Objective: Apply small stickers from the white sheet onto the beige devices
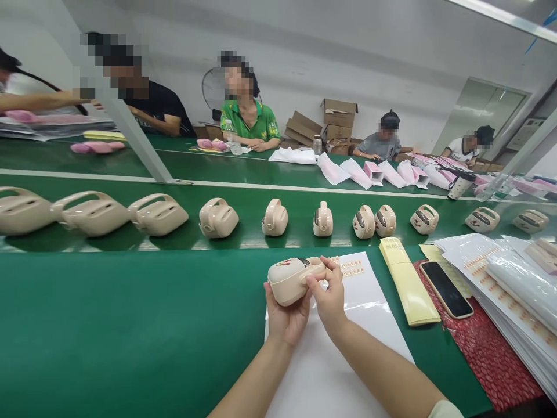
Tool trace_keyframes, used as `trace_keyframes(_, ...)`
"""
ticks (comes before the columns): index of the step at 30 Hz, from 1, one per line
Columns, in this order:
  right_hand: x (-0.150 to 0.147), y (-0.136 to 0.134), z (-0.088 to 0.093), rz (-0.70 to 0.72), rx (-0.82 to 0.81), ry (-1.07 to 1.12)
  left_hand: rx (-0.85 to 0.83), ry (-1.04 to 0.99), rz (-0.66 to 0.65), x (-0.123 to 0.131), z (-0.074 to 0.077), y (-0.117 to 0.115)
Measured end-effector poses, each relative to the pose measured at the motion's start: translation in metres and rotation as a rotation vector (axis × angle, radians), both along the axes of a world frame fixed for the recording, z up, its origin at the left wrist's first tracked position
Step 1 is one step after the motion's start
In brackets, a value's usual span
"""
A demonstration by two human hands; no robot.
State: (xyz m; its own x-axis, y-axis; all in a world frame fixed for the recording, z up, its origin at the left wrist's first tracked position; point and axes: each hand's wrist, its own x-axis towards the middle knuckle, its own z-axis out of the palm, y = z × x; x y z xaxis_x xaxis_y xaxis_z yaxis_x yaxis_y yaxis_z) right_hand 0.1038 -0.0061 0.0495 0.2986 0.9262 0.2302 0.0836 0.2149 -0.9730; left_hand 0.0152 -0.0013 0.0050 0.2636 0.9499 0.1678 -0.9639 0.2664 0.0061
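Note:
A cream-coloured rounded device with a carry handle (286, 285) is held just above the near worktop, a red print and a dark panel on its top. My left hand (288, 318) cups it from below and from the left side. With thumb and fingers, my right hand (328, 290) grips the handle end on the right. Beneath both hands lies a white sheet (296, 371), with rows of small orange stickers (353, 268) near its far edge. Whether a sticker sits between my right fingers is hidden.
Several similar cream devices (220, 219) stand in a row on the green conveyor belt (243, 241). To the right are yellow paper strips (409, 284), a phone (447, 290), red bubble wrap (491, 354) and stacked sheets (517, 325). Several co-workers sit across, beyond a slanted metal post (134, 139).

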Motion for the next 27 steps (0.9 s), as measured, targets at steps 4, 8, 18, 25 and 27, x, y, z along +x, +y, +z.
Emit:
trace_keyframes(4,-0.002,0.000,-0.004,-0.042,0.024,-0.002,-0.021,-0.015,-0.012,0.003,0.001,-0.001)
trace_keyframes(8,-0.005,-0.001,-0.006,-0.058,0.040,0.011,-0.019,-0.029,-0.019,0.004,0.002,-0.003)
trace_keyframes(18,-0.006,-0.002,-0.008,-0.065,0.051,-0.037,-0.007,-0.008,-0.006,0.006,0.006,-0.005)
trace_keyframes(25,-0.003,-0.001,-0.013,-0.124,0.271,-0.382,-0.075,-0.038,-0.027,0.005,0.010,-0.006)
trace_keyframes(27,0.003,0.000,-0.016,-0.096,0.327,-0.526,-0.084,-0.034,-0.029,0.004,0.010,-0.007)
